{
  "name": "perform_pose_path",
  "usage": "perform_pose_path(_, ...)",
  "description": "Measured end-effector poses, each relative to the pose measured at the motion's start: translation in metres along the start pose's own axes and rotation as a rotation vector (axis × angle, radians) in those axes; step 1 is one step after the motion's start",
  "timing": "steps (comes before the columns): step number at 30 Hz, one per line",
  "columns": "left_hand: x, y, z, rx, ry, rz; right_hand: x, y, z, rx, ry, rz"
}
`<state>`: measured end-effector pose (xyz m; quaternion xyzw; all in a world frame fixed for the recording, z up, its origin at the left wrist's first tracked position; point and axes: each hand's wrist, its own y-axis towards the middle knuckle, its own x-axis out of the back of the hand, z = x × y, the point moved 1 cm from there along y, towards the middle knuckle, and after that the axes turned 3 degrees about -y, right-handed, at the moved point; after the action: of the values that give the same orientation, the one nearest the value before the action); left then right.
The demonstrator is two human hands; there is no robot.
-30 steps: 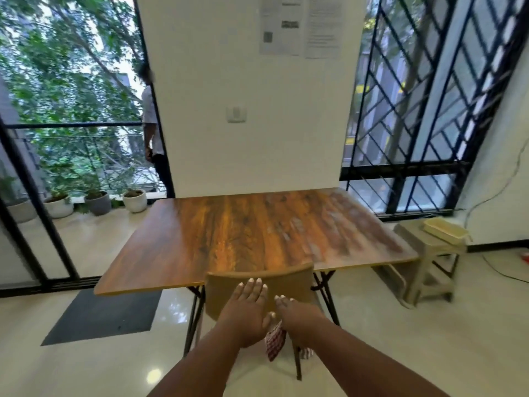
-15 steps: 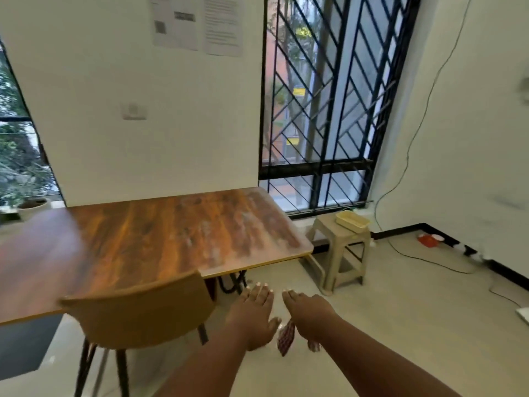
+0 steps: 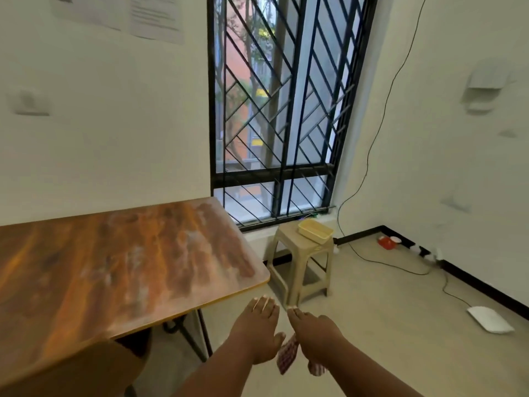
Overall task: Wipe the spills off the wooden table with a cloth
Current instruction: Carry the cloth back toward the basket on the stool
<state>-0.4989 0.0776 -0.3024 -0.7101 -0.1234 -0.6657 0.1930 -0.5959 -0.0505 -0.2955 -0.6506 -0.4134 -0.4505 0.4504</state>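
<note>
The wooden table (image 3: 71, 270) fills the left side, its right half smeared with whitish spills (image 3: 137, 259). Both my hands hang in the air past the table's right front corner, above the floor. My left hand (image 3: 257, 333) is flat, palm down, fingers together, holding nothing. My right hand (image 3: 315, 336) is closed over a red and white checked cloth (image 3: 287, 356), which dangles below it between the two hands. Neither hand touches the table.
A beige plastic stool (image 3: 303, 267) stands by the barred window with a yellow tray (image 3: 315, 231) on top. A brown chair back (image 3: 94, 371) sits at lower left under the table edge. A black cable (image 3: 400, 267) and a white adapter (image 3: 489, 323) lie on the floor at right.
The view has swung to the right: the table and chair slid left and the stool and right wall came in. My hands keep their pose, with the cloth still under the right hand.
</note>
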Motion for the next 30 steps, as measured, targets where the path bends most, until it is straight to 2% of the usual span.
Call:
perform_pose_path(6, 0.018, 0.098, 0.024, -0.064, 0.043, 0.003, 0.012, 0.07, -0.057, -0.129, 0.044, -0.004)
perform_pose_path(14, 0.028, 0.205, 0.033, -0.132, 0.046, 0.071, 0.01, 0.139, -0.137, -0.201, 0.061, -0.013)
perform_pose_path(23, 0.043, 0.354, 0.02, -0.131, 0.069, 0.077, -0.013, 0.225, -0.263, -0.174, 0.1, -0.026)
perform_pose_path(30, 0.054, 0.466, 0.005, -0.053, -0.018, 0.1, -0.021, 0.301, -0.359, -0.09, 0.064, 0.048)
